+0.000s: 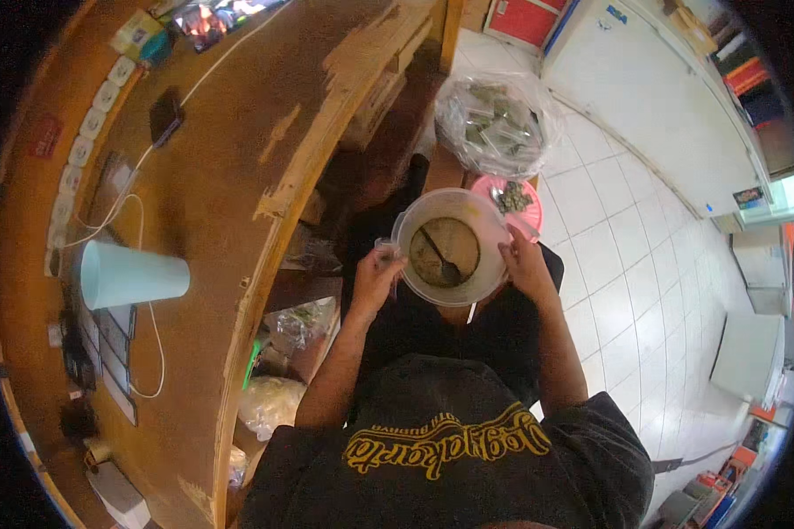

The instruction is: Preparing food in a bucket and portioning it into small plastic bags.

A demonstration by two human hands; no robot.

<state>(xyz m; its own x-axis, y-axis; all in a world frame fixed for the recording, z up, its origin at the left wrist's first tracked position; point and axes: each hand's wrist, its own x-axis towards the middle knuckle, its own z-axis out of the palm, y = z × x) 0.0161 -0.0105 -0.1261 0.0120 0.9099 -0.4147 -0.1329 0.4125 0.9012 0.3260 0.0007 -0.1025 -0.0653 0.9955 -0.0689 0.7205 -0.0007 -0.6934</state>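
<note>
A translucent round plastic container (491, 228) is between my hands, over my lap. Brown granular or powdery contents (460, 241) cover its bottom, and a dark spoon (435, 246) leans in them. My left hand (376, 276) grips the left side of the rim, where a clear plastic piece, perhaps a handle, sticks out. On the opposite side, my right hand (526, 264) holds the rim with thumb and fingers. Just beyond that hand lies a pink plate (534, 198) with green lumps (515, 197) and a metal spoon (496, 196).
A large clear plastic bag (493, 122) of green-filled packets stands ahead. To the left, a worn wooden table (238, 152) carries a light-blue cup (135, 274), cables and a lit screen (221, 20). A white chest freezer (648, 99) stands right on the tiled floor (609, 218).
</note>
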